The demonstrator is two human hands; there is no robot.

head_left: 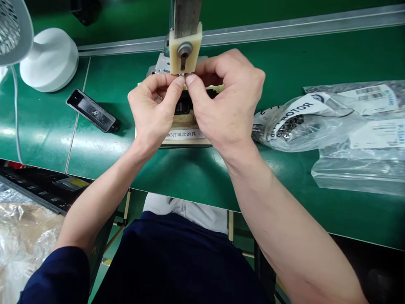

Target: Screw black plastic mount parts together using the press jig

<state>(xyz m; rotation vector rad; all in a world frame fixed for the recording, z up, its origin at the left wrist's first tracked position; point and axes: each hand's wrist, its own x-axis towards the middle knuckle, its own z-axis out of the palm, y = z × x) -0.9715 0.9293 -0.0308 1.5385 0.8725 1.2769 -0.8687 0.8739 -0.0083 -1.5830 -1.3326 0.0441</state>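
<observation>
My left hand [155, 107] and my right hand [226, 99] meet at the lower end of a cream block [186, 52] on an upright metal bar. Both thumbs and index fingers are pinched together around a tiny shiny metal piece [182, 75], mostly hidden by the fingertips. Which hand bears it cannot be made out. Under my hands is a fixture [185, 134] with a printed label on its front edge. A black part [182, 106] sits in the fixture, partly covered by my hands.
A black rectangular device [92, 110] lies to the left, near a white lamp base [49, 60]. Clear plastic bags [300, 122] with small metal parts and labels lie at right. A black tray [41, 190] stands at the lower left, by the table edge.
</observation>
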